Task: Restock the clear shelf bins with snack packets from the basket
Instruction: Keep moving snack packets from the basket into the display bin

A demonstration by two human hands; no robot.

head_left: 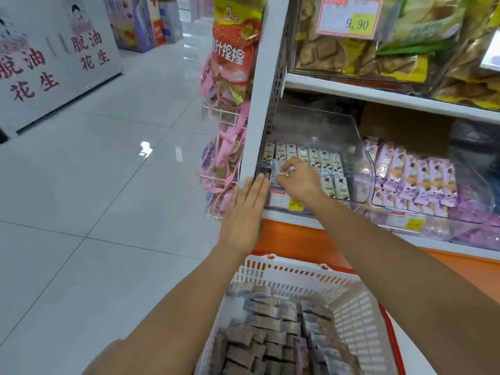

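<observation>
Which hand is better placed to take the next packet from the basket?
Probably left. The left hand lies flat and free at the corner of the bin, nearer the basket. The right hand is inside the bin, fingers curled on a packet.

Your clear bin (324, 125) is see-through plastic, glossy but hazy with scuffs. The snack packet (277, 169) pinched in your right hand (300, 180) is wrapped in shiny plastic film, like the rows of packets (319, 158) beside it. Your basket (297, 277) is moulded white plastic lattice with a red plastic rim, fairly matt; the wrappers (259, 334) inside it look duller. The shelf post (259, 104) looks like smooth white-painted metal with a perforated strip. The price label (286, 200) is paper. The floor (108, 171) is glossy tile, mirroring the lights. The side rack (227, 115) is white-coated wire.
</observation>
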